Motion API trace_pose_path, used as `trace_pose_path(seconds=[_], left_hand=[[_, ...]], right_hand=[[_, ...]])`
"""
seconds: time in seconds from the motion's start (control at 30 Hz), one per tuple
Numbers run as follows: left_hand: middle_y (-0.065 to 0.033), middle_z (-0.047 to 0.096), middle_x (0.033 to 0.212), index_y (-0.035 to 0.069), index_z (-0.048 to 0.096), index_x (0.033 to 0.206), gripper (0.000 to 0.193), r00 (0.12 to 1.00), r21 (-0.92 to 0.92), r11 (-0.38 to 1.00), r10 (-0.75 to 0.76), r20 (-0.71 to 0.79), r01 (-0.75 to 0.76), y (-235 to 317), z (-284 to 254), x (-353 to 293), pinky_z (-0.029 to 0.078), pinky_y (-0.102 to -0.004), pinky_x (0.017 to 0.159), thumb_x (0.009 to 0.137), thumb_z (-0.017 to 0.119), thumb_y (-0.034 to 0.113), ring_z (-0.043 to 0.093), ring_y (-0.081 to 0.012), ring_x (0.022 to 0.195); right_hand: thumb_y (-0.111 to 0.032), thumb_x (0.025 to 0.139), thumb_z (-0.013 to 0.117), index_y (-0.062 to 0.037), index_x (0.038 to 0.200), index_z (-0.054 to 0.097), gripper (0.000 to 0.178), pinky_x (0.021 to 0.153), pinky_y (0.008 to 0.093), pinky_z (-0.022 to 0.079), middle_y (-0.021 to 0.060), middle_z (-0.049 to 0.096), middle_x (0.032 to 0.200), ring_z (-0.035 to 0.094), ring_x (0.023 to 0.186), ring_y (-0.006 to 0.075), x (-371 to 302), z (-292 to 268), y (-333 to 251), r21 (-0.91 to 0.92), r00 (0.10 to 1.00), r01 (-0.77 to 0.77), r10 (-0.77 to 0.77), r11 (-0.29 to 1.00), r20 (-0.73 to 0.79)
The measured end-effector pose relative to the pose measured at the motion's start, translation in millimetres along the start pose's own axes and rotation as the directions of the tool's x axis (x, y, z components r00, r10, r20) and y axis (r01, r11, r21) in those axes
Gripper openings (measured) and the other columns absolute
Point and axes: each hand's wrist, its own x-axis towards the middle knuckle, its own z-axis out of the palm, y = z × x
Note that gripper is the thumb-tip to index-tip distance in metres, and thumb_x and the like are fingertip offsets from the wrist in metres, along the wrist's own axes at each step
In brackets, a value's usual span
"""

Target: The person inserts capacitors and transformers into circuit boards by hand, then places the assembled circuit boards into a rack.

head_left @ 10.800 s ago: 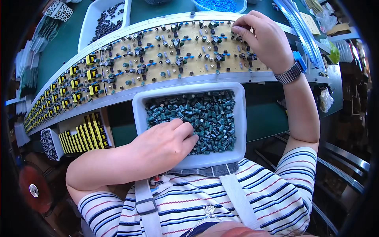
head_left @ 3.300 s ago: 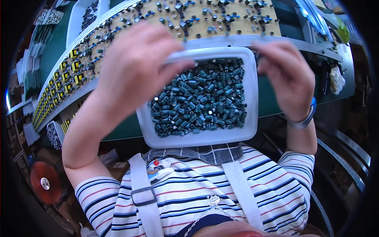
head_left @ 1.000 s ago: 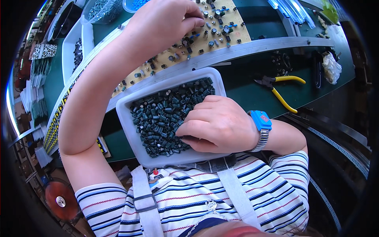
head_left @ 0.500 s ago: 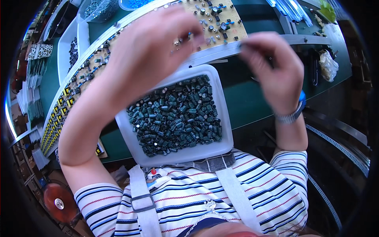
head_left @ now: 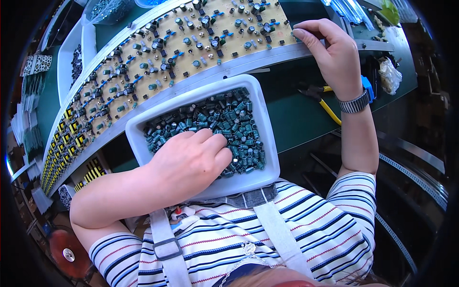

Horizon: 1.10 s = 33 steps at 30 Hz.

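A white plastic tray [head_left: 268, 125] full of small dark green capacitors [head_left: 246, 136] rests against my lap. Reaching down into it, my left hand [head_left: 191, 160] has its fingers curled among the capacitors; the fingertips are hidden, so what they grip cannot be made out. At the right end of the long tan circuit board panel [head_left: 229, 50], my right hand [head_left: 332, 55] pinches thumb and forefinger together. A small dark component seems to stick out at those fingertips, mostly covered. Rows of capacitors, chips and blue parts stand on the panel, with yellow-and-black parts at its left end.
A metal rail [head_left: 191, 88] borders the panel's near side. Yellow-handled pliers [head_left: 330, 112] lie on the green table [head_left: 301, 129] to the right, near a crumpled clear bag [head_left: 389, 76]. Another white bin [head_left: 88, 45] and a tub of parts [head_left: 107, 10] stand beyond the panel.
My left hand has come down from above the panel into the tray. My right hand has risen to the panel's right end. The pliers have come into sight.
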Motion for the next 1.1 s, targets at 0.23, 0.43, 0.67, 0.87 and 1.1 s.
trace_pose_path(seconds=[0.23,0.43,0.67,0.87,1.1], left_hand=[[-0.0064,0.054,0.077,0.005,0.055,0.083,0.011,0.995,-0.169,0.986,-0.022,-0.093,0.006,0.8,-5.7,-1.1,0.05,-0.0322,0.064,0.072,0.057,0.008,0.058,-0.0206,0.076],[-0.0068,0.061,0.085,0.004,0.061,0.09,0.017,0.982,-0.249,0.968,-0.015,-0.187,-0.032,-1.2,-15.8,0.5,0.051,-0.0329,0.063,0.073,0.059,0.007,0.061,-0.0216,0.079],[-0.0081,0.067,0.089,0.005,0.069,0.094,0.017,0.899,-0.33,0.938,-0.231,-0.372,0.104,-30.3,-63.0,21.4,0.05,-0.0285,0.064,0.077,0.068,0.001,0.063,-0.0187,0.077],[-0.0138,0.067,0.078,0.0,0.07,0.09,0.016,0.768,-0.469,0.849,-0.463,-0.443,0.241,-77.3,-97.3,65.0,0.05,-0.0326,0.067,0.082,0.064,0.012,0.063,-0.0269,0.07],[-0.0173,0.067,0.075,0.001,0.071,0.089,0.021,0.806,-0.238,0.881,-0.47,-0.359,0.408,-95.2,-104.7,84.4,0.05,-0.0332,0.065,0.083,0.064,0.02,0.065,-0.0262,0.068]], right_hand=[[-0.018,0.087,0.065,-0.0031,0.094,0.069,0.017,0.066,0.0235,0.052,0.0075,0.067,0.086,0.063,0.076,0.0167,2.2,-0.6,-2.9,-0.13,0.996,0.088,-0.091,0.988,-0.015],[-0.018,0.086,0.067,-0.0029,0.093,0.069,0.017,0.065,0.0241,0.052,0.0077,0.067,0.085,0.063,0.076,0.0166,2.4,1.1,-8.2,-0.194,0.992,0.126,-0.129,0.973,-0.004],[-0.017,0.085,0.068,-0.003,0.095,0.069,0.017,0.062,0.0257,0.051,0.0085,0.066,0.084,0.063,0.075,0.0196,-0.9,-8.9,-34.7,-0.312,0.963,0.246,-0.269,0.918,-0.03],[-0.022,0.073,0.071,-0.0074,0.097,0.064,0.029,0.075,0.0334,0.043,0.0028,0.059,0.081,0.058,0.081,0.0189,-27.4,16.6,-122.3,0.089,0.737,0.494,-0.47,0.865,0.486],[-0.014,0.078,0.06,-0.0079,0.088,0.06,0.012,0.075,0.0317,0.042,0.0027,0.057,0.078,0.057,0.081,0.0182,-32.9,44.0,-133.7,0.25,0.544,0.495,-0.521,0.832,0.657]])
